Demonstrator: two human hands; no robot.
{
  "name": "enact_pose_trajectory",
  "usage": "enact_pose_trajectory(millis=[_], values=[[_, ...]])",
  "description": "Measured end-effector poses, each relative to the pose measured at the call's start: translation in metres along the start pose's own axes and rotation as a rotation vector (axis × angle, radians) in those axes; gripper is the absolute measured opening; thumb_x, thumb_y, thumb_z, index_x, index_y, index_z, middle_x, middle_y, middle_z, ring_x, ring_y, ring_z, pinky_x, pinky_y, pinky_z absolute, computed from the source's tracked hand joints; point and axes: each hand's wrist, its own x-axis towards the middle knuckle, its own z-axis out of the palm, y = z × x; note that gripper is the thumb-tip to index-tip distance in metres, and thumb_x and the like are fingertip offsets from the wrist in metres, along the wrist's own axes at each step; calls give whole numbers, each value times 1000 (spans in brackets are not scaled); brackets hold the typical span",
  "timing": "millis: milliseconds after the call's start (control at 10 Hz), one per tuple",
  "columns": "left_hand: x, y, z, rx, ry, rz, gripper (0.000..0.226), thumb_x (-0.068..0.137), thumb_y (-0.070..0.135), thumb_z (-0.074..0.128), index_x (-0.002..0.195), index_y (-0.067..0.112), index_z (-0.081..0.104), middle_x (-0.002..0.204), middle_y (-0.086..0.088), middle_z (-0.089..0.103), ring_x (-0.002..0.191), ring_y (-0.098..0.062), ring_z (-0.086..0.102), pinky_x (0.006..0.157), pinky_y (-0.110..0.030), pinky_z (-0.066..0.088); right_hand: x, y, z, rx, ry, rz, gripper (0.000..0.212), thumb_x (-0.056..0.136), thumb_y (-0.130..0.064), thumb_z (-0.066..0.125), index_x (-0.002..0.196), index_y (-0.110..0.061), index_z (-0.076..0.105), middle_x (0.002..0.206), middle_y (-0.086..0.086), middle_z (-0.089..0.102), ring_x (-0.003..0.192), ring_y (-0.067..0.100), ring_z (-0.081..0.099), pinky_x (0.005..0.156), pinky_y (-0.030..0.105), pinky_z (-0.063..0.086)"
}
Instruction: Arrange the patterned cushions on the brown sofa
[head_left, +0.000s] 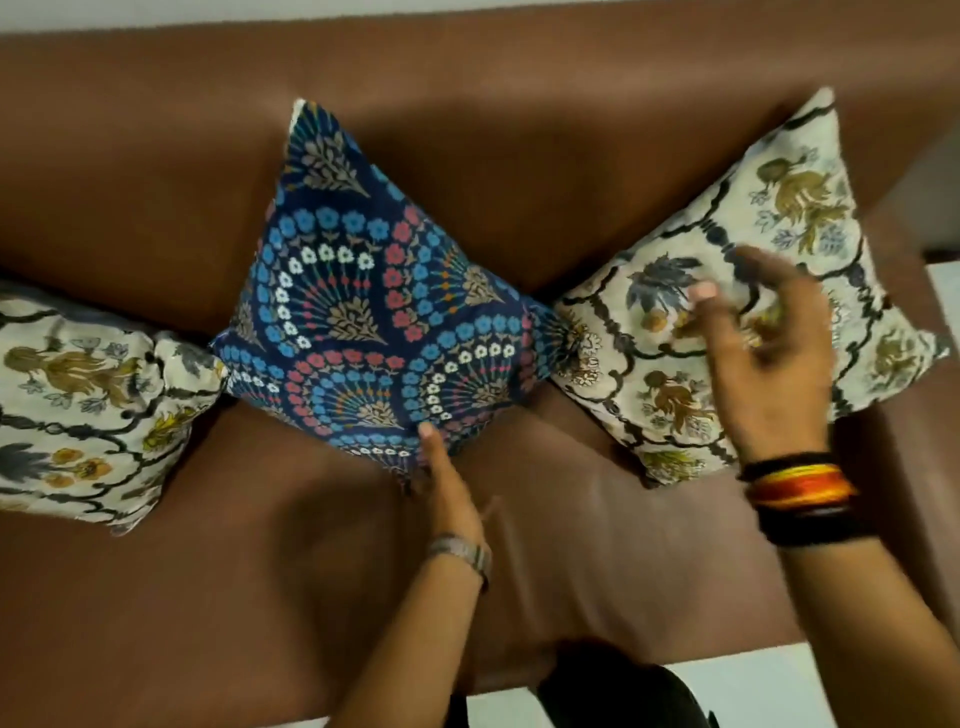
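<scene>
**Blue cushion gets its corner set**

Blue cushion (379, 317) stands on its point in the middle of the brown sofa (156, 171), leaning on the backrest between two cream cushions. The left hand (441, 483) pinches its bottom corner. The right hand (769, 358) hovers open and empty over the right cream cushion (675, 415); it is blurred. To do this well, I think, press the corner into the seat so the diamond stays straight, then match the left cream cushion (78, 410), which lies flatter.
</scene>
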Motion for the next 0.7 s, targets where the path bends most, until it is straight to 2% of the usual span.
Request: enact_pose_trajectory(millis=[100, 200, 300, 400, 500, 600, 700], values=[[-39, -29, 55, 114, -117, -64, 139, 43, 103, 56, 163, 39, 33, 166, 2, 35, 130, -26, 48, 80, -44, 64, 31, 42, -43, -123, 156, 27, 59, 103, -51, 62, 146, -12, 59, 143, 12, 56, 139, 24, 52, 118, 43, 44], [-52, -46, 108, 273, -240, -64, 113, 72, 89, 56, 165, 32, 29, 170, 3, 30, 145, -29, 44, 103, -51, 57, 64, 85, -49, -168, 50, 142, 84, 93, -71, 61, 158, -20, 49, 162, 21, 45, 153, 36, 42, 126, 53, 37], [-47, -57, 153, 295, -310, -48, 80, 88, 79, 57, 151, 31, 48, 159, 6, 46, 144, -25, 47, 120, -56, 41, 86, 117, -41, -208, -70, 134, 99, 87, -81, 56, 166, -25, 38, 163, 16, 47, 152, 36, 42, 125, 53, 36], [-36, -66, 184, 152, -346, -51, 128, 62, 103, 51, 163, 26, 39, 170, -2, 39, 158, -28, 34, 127, -51, 29, 96, 135, -41, -145, -103, 101, 102, 87, -80, 58, 168, -22, 35, 164, 17, 45, 154, 37, 40, 126, 53, 36], [-20, -77, 187, -134, -338, -69, 113, 74, 92, 62, 162, 23, 43, 166, -12, 45, 150, -29, 47, 123, -53, 39, 95, 137, -46, -130, -138, 115, 100, 90, -77, 58, 169, -24, 30, 170, 18, 37, 160, 38, 33, 129, 56, 31], [-41, -76, 173, 265, -145, 145, 100, 66, 84, 78, 145, 25, 58, 130, 1, 70, 118, -20, 67, 108, -51, 55, 84, 127, -57, -74, -160, 145, 93, 94, -73, 56, 170, -28, 27, 175, 15, 31, 164, 35, 28, 129, 62, 29], [-66, -67, 153, 367, -65, 338, 49, 95, 41, 76, 135, 18, 59, 107, 11, 65, 118, -22, 67, 110, -48, 53, 49, 112, -79, 82, -135, 151, 80, 102, -65, 56, 169, -29, 32, 177, 6, 32, 164, 24, 31, 129, 57, 34]])
